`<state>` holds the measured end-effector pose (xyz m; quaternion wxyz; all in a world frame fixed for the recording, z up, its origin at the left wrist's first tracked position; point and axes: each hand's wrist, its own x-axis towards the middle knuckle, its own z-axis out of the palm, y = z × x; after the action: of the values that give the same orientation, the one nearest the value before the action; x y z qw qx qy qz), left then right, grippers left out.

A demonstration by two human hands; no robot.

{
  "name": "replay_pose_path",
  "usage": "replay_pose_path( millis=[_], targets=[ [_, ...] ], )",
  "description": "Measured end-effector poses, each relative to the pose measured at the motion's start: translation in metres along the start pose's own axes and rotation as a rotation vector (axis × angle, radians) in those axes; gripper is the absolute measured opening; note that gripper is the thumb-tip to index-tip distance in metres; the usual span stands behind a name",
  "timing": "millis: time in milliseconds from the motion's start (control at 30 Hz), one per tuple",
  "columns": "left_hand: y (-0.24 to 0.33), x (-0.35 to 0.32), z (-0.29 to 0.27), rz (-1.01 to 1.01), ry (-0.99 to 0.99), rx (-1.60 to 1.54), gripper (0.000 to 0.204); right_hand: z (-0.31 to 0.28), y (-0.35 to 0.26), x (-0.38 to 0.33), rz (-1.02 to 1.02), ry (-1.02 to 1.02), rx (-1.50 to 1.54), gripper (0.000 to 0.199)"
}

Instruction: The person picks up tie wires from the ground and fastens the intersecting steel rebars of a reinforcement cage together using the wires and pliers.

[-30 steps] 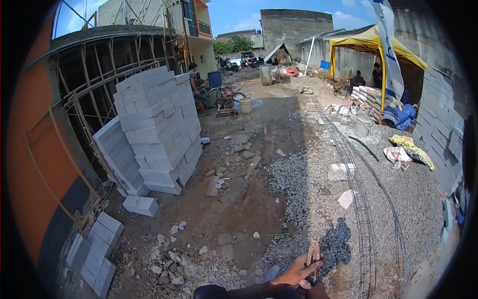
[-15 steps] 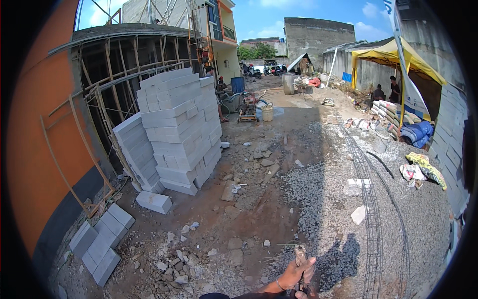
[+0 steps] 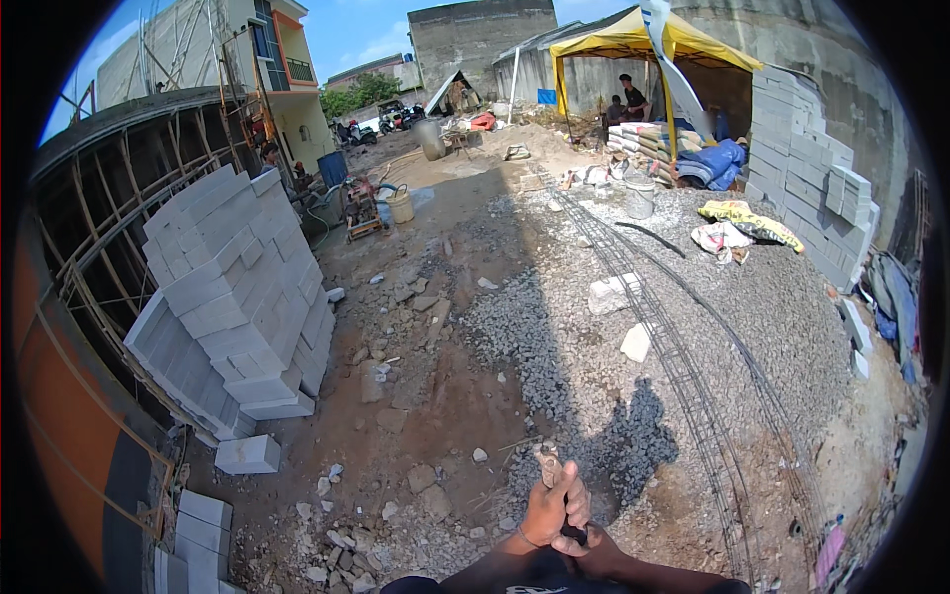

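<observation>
"Rust-brown metal pincers with dark handles (image 3: 546, 465): where are they?"

"Low in the middle of the view, head upward, held over the brown, stony ground (image 3: 465, 416). The person's left hand (image 3: 542, 513) is wrapped around them; the right hand (image 3: 578, 507) presses against it, its fingers curled tightly, seemingly around the handles too. How far apart the handles stand I can't tell, since the hands hide most of them."

"What could go wrong?"

"With both hands packed so close, I'd say skin could get pinched if the handles were squeezed suddenly. A slackened hold could drop the tool among the pale broken rubble (image 3: 341, 544). The long grey steel-bar lattice (image 3: 683, 381), right of the hands, could trip someone stepping that way with eyes on the tool."

"And the counts?"

"One tool, two hands. Two rough white chunks (image 3: 636, 342) near the lattice. One yellow fabric canopy (image 3: 609, 38), with two people (image 3: 633, 97) under it. Two buckets: a cream one (image 3: 400, 206) and a whitish one (image 3: 639, 201). One pale-grey rectangular block (image 3: 247, 454) lies just before the tall pale-grey block stack (image 3: 237, 297); the stack's own blocks overlap too much to count."
</observation>
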<state>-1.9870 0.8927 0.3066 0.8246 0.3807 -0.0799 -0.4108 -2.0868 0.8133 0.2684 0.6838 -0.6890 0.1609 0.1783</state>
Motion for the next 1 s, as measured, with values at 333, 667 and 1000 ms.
replay_pose_path(
  millis=[333,667,1000],
  targets=[
    [0.007,0.001,-0.008,0.051,-0.015,-0.045,0.041,-0.003,0.003,0.008,-0.069,-0.123,0.283,0.039],
    [-0.023,0.012,-0.013,0.132,-0.16,-0.156,0.036,-0.034,0.057,0.087,-0.344,-0.324,0.184,0.049],
    [-0.009,0.007,-0.008,0.3,0.014,0.222,0.034,-0.019,0.036,0.057,-0.416,-0.247,0.151,0.049]
  ],
)
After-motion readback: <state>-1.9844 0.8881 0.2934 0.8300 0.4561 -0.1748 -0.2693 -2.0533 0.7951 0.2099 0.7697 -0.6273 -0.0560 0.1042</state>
